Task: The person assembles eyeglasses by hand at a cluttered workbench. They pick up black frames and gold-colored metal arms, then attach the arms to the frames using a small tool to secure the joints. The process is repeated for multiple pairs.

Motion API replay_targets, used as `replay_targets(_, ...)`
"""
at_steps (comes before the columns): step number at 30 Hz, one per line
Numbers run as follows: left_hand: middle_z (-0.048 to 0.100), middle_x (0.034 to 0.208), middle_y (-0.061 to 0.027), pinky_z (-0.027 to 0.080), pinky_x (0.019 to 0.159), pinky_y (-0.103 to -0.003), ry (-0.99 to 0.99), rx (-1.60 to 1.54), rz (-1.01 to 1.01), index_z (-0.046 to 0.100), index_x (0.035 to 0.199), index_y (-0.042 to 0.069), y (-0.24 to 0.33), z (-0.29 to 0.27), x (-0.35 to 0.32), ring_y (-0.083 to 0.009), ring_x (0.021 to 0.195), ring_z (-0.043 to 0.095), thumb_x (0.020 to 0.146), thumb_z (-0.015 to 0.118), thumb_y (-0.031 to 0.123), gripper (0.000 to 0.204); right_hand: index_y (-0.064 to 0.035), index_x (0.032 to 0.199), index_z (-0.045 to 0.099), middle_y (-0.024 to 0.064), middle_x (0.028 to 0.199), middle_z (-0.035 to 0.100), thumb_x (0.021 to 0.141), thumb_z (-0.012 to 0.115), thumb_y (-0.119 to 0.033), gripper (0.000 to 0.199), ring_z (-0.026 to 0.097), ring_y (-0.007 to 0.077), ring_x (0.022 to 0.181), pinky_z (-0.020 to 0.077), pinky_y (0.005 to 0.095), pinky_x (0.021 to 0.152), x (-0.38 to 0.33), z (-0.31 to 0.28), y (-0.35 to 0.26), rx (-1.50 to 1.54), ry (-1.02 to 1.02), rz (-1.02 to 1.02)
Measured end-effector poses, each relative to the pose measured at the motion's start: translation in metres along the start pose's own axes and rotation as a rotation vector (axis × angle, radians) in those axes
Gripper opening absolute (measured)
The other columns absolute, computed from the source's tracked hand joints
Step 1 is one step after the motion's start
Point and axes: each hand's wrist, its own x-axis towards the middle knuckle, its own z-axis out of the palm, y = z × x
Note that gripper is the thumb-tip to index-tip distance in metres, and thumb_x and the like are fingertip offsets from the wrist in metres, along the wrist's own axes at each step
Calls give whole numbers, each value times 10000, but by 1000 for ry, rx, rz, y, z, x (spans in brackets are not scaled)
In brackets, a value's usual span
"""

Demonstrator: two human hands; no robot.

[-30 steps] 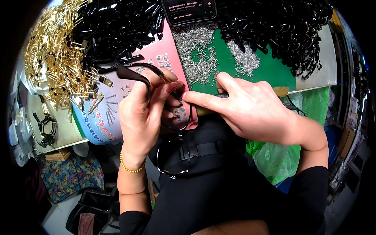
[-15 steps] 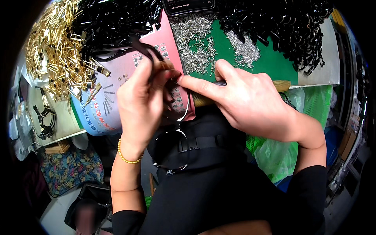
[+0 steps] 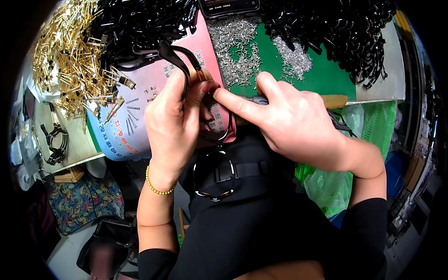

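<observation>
At the far left, a bundle of black-tipped gold parts [image 3: 56, 144] lies near the table edge, below a heap of gold eyeglass temples [image 3: 65, 65]. Next to that, at the upper left, is a pile of glossy black eyeglass parts [image 3: 140, 23].

Left of centre, the left hand [image 3: 175, 123] has its thumb and fingers pinched firmly on the hinge end of a round-rimmed eyeglass frame [image 3: 227, 128]. The frame's 2 rims hang below the hand toward the lower centre, over a pink-and-blue printed mat [image 3: 112, 142] and the person's lap.

At upper centre are 2 heaps of small silver screws [image 3: 233, 44] on a green mat [image 3: 329, 72].

Right of centre, the right hand [image 3: 298, 123] curls around a dark tool [image 3: 259, 99], mostly hidden, its forefinger reaching to the pinch.

The step in hand appears to be fitting or fastening the hinge; the next move calls for a steady left pinch and a well-aligned tool tip.
</observation>
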Motion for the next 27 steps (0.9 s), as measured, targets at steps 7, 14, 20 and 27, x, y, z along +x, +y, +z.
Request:
replay_targets(7, 648, 818, -61, 484, 529, -268, -17, -30, -40, 634, 1035, -1, -3, -2, 1, -121, 569, 612, 944, 613, -64, 113, -256, 1323, 627, 27, 906, 523, 861, 662, -262, 463, 578, 143, 664, 503, 270, 505, 13, 10, 19, -175, 165, -134)
replay_targets(14, 676, 852, -69, 489, 541, -255, -15, -41, -74, 642, 1053, -8, 1, 0, 0, -113, 597, 631, 936, 621, -69, 133, -171, 1238, 608, 62, 937, 533, 867, 665, -264, 386, 603, 175, 685, 509, 285, 499, 19, 11, 20, -94, 124, -122)
replay_targets(20, 701, 981, -69, 526, 574, -236, 212, 28, 186, 663, 1176, 0, 6, 1, 40, -79, 712, 671, 990, 599, -17, 198, -172, 1243, 608, 69, 913, 522, 885, 692, -105, 374, 621, 242, 717, 516, 353, 584, -5, -17, 28, 56, 33, 82)
replay_targets(27, 647, 1124, -90, 293, 416, -157, 449, -454, 217, 526, 1370, -18, 1, -19, 21, -16, 558, 371, 1122, 385, 253, 394, -218, 1331, 633, 112, 921, 533, 810, 633, -56, 546, 636, 221, 680, 510, 341, 517, -31, -14, 28, 46, -70, 115)
